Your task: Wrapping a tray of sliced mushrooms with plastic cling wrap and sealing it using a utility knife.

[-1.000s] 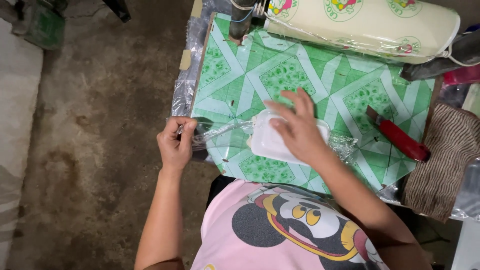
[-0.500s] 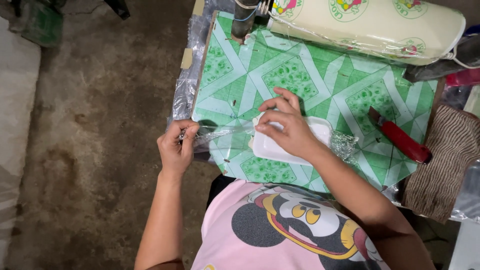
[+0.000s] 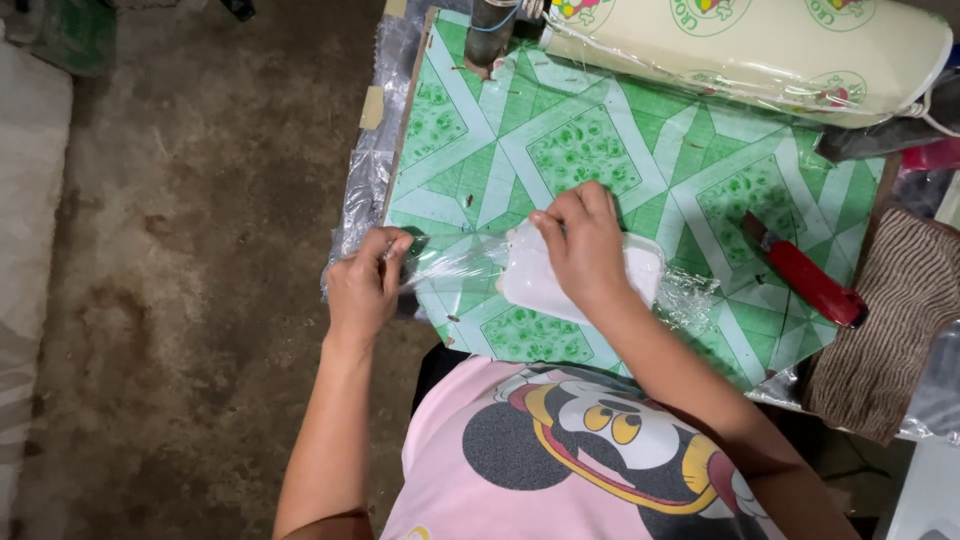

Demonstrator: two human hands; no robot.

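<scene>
— Table (image 3: pixel 600 150)?
— Green-patterned top over a bare concrete floor (image 3: pixel 180 300).
— Your hands?
— Left hand (image 3: pixel 362 288) pinches clear film (image 3: pixel 455 265) at the near left edge; right hand (image 3: pixel 585 245) presses flat on the white tray (image 3: pixel 540 290). Red knife (image 3: pixel 805 282) lies right.

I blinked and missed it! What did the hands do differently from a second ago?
The right hand slid a little leftward across the flat white rounded tray, toward the left hand. The left hand kept its pinch on the end of the clear plastic film, stretched between both hands. The red-handled utility knife and the green patterned table cover stayed put.
</scene>
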